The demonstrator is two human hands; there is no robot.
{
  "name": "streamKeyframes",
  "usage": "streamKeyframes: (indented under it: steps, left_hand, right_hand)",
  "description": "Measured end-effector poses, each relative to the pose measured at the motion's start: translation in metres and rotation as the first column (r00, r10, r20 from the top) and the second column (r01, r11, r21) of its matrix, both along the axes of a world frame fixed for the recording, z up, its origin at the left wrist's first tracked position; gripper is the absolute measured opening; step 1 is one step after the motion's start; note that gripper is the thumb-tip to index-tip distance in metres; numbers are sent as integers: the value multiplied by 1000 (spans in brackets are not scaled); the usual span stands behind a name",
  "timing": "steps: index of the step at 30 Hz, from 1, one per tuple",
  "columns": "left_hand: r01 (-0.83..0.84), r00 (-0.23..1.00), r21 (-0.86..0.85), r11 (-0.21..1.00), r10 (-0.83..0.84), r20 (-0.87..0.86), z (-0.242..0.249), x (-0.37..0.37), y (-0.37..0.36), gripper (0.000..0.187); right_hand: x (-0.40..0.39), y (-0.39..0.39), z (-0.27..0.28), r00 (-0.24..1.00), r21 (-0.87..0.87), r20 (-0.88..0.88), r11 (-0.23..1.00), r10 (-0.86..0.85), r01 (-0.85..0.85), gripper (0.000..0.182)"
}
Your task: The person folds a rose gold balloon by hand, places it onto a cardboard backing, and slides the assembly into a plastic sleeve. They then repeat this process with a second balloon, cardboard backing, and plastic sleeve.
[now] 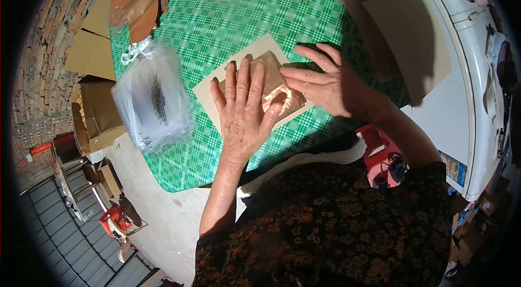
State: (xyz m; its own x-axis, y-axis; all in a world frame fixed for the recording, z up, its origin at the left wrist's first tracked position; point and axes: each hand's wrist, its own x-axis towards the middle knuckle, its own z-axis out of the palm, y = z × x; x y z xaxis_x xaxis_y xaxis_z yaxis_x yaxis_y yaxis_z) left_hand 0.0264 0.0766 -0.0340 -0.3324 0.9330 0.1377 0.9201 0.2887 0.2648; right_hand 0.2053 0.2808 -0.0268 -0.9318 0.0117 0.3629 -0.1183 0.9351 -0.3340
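A cream-coloured flat card (pixel 209 103) lies tilted on the green checked tablecloth, with a shiny brown, wrinkled sheet or packet (pixel 283 98) on top of it. My left hand (pixel 242 105) rests flat over the left part of the brown piece and the card, fingers spread. At the right edge of the brown piece is my right hand (pixel 328 81), its fingers apart and their tips at the card's upper right. Both hands partly hide the brown piece, so its full shape cannot be made out.
A stack of clear plastic bags (pixel 154 97) lies left on the tablecloth (pixel 233 10). Brown shiny material (pixel 135 7) sits at the top left, large cardboard sheets (pixel 407 37) at the right. An open carton (pixel 97 113) stands beyond the left edge, a red stool (pixel 377 151) below the table.
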Motion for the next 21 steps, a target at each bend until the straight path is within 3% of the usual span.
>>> streamKeyframes:
  steps: [2, 5, 17, 21]
  left_hand:
    - [5, 1000, 3, 1000, -5, 4, 0, -1, 0, 79]
    - [15, 1000, 0, 1000, -15, 1, 1, -1, 0, 78]
    - [27, 999, -9, 1000, -26, 24, 3, -1, 2, 73]
    - [33, 999, -17, 999, -32, 19, 5, -1, 3, 72]
  right_hand:
    - [1, -1, 0, 1000, 37, 1, 999, 30, -30, 46]
    - [-1, 1, -2, 998, -55, -10, 996, 69, -69, 45]
    - [-6, -2, 1, 987, -149, 67, 979, 147, -136, 40]
    - [-13, -4, -3, 978, -71, 114, 983, 176, -168, 36]
